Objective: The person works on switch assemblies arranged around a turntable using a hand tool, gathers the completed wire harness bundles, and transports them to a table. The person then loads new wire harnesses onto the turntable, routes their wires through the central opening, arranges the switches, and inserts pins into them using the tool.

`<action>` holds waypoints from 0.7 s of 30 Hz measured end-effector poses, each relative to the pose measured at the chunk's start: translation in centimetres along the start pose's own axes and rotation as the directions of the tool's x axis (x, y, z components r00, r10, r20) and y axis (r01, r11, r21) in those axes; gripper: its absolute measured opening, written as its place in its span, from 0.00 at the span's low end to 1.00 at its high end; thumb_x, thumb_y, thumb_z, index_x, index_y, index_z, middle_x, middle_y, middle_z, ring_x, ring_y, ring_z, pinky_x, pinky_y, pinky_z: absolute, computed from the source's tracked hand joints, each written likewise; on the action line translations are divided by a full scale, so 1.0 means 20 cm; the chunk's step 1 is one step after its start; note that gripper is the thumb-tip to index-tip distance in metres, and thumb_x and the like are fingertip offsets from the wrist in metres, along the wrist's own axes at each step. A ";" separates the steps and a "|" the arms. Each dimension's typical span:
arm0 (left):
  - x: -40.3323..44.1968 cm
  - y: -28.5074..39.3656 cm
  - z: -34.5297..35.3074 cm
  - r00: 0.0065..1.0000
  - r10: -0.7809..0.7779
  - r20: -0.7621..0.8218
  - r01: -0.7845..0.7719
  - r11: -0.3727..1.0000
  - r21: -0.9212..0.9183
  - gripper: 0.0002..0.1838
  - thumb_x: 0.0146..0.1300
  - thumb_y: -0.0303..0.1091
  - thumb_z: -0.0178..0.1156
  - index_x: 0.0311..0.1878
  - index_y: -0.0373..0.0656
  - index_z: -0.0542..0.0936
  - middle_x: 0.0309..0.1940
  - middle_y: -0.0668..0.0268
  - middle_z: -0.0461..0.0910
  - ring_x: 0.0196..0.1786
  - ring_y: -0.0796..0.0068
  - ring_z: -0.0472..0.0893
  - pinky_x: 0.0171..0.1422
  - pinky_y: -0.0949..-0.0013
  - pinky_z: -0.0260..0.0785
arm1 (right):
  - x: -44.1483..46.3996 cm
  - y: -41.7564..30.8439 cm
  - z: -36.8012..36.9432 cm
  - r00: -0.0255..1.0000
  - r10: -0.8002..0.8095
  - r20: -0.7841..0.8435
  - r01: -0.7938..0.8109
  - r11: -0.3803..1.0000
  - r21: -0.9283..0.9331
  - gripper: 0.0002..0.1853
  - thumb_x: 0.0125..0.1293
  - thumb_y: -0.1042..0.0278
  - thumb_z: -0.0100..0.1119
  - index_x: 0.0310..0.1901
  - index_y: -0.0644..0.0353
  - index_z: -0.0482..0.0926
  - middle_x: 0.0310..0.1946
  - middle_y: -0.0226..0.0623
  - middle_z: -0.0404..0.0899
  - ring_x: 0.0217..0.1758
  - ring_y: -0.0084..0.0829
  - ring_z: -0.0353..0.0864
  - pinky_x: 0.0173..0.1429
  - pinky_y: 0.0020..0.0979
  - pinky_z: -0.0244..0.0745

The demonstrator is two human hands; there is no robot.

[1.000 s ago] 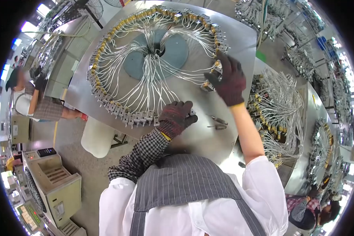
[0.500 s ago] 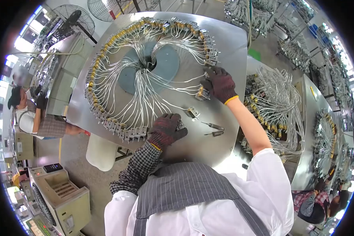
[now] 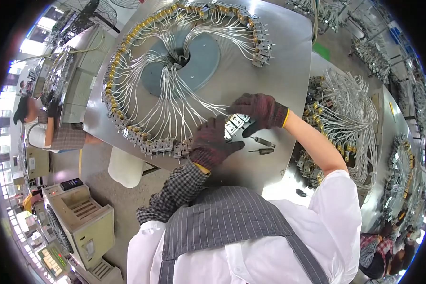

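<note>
Small silvery metal blocks with white wires (image 3: 235,124) sit in a short row between my hands, partly covered by the gloves. My right hand (image 3: 262,111), in a dark red knit glove, closes over their far side with fingers and thumb. From the left, my left hand (image 3: 212,139), gloved alike, grips the row's near end, its thumb pointing right. More wired blocks (image 3: 163,146) with brass-coloured parts curve around the table in a large ring. Their wires gather at the hole in a grey-blue disc (image 3: 204,61). Below my right hand lie two slim dark-handled tools (image 3: 264,141).
The metal table (image 3: 288,71) has its right edge beside a second surface piled with wired blocks (image 3: 338,109). A pale stool (image 3: 126,166) stands at the lower left, near a beige machine (image 3: 83,222). Another person (image 3: 42,128) works at a bench on the left.
My right hand has come down and left, bringing wired blocks to those at my left hand. The blocks that lay apart now sit together between both hands. The view has shifted slightly.
</note>
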State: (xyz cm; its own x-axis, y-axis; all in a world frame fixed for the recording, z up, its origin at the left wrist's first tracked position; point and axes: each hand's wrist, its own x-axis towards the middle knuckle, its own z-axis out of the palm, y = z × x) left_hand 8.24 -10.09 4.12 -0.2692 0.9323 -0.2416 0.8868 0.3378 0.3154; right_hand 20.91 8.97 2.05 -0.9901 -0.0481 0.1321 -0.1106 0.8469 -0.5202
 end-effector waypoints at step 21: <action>-0.04 0.04 0.09 0.669 0.567 -0.480 -0.424 0.822 0.380 0.34 0.57 0.57 0.62 0.57 0.39 0.73 0.47 0.55 0.78 0.48 0.53 0.79 0.53 0.54 0.72 | -0.32 -0.12 0.03 0.757 0.249 -0.605 -0.345 0.937 -0.046 0.26 0.50 0.51 0.71 0.51 0.49 0.81 0.44 0.34 0.81 0.49 0.38 0.80 0.53 0.37 0.77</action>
State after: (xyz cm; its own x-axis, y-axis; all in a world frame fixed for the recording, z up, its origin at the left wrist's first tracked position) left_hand 9.96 -10.83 2.89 0.1420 0.8776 0.4579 0.9860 -0.1664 0.0132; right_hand 27.54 6.88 2.02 -0.7242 0.4944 0.4807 0.2418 0.8349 -0.4944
